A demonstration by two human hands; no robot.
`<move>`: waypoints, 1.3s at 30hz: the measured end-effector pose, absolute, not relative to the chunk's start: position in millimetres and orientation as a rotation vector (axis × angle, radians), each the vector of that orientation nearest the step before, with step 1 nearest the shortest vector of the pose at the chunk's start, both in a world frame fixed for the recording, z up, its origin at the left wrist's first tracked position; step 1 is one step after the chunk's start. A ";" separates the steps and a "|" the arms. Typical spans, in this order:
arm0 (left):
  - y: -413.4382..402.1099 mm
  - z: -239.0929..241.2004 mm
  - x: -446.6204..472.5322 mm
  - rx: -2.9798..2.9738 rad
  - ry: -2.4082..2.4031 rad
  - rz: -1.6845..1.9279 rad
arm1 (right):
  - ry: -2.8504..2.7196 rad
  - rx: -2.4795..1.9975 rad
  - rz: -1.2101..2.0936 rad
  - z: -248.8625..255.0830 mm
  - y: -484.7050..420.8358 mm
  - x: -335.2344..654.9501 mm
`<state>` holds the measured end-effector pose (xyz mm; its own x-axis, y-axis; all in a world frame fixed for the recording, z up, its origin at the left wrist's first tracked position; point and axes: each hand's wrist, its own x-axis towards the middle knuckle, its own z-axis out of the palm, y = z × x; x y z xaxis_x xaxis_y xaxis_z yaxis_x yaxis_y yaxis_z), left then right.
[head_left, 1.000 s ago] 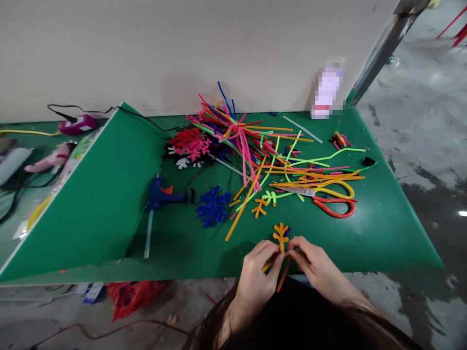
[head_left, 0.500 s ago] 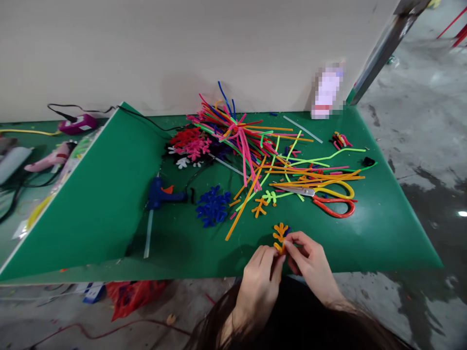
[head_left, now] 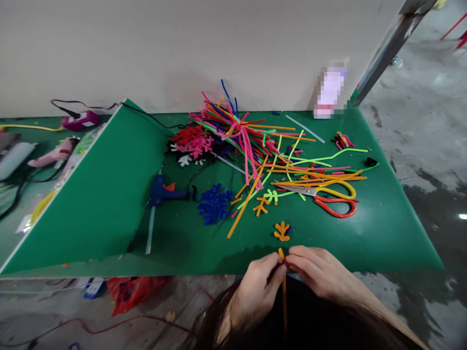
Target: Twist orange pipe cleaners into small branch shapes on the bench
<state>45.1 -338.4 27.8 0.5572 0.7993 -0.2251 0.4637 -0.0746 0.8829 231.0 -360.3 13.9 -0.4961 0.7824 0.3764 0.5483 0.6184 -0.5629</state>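
Pinching an orange pipe cleaner (head_left: 285,296) in their fingertips at the near edge of the desk (head_left: 383,243), the left hand (head_left: 260,283) and right hand (head_left: 315,268) nearly meet; its tail dangles, so a slack grip could let it slip or kink crooked, I'd guess.

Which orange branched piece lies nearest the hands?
The front orange piece, with a dark bit at its right; the back orange piece lies beyond, beside the green piece.
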 end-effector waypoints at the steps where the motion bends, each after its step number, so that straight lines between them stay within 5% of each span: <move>1: -337.1 29.2 44.4 1.632 1.019 0.390 | -2.316 -0.990 0.361 15.8 -360.2 234.0; 10: -335.3 34.4 44.9 1.540 0.872 0.408 | -2.585 -0.766 -0.034 35.9 -355.9 247.8; 17: -338.0 26.2 46.9 1.861 0.741 0.684 | -2.568 -0.783 0.095 42.2 -354.5 245.4; 22: -335.1 32.3 46.8 2.188 0.605 0.787 | -2.405 -1.071 0.767 61.6 -356.2 243.5; 28: -337.1 41.7 41.0 2.678 0.361 0.752 | -1.467 -1.150 2.329 61.7 -339.2 242.0; 30: -339.7 39.6 41.5 2.694 0.354 0.794 | -1.057 -1.110 2.628 50.7 -335.7 240.5; 33: -343.5 31.2 46.2 2.425 0.614 0.943 | -0.961 -1.132 2.453 37.1 -336.1 237.8; 39: -344.7 19.4 54.4 1.671 1.258 0.783 | -1.357 -1.438 1.354 23.3 -357.2 227.8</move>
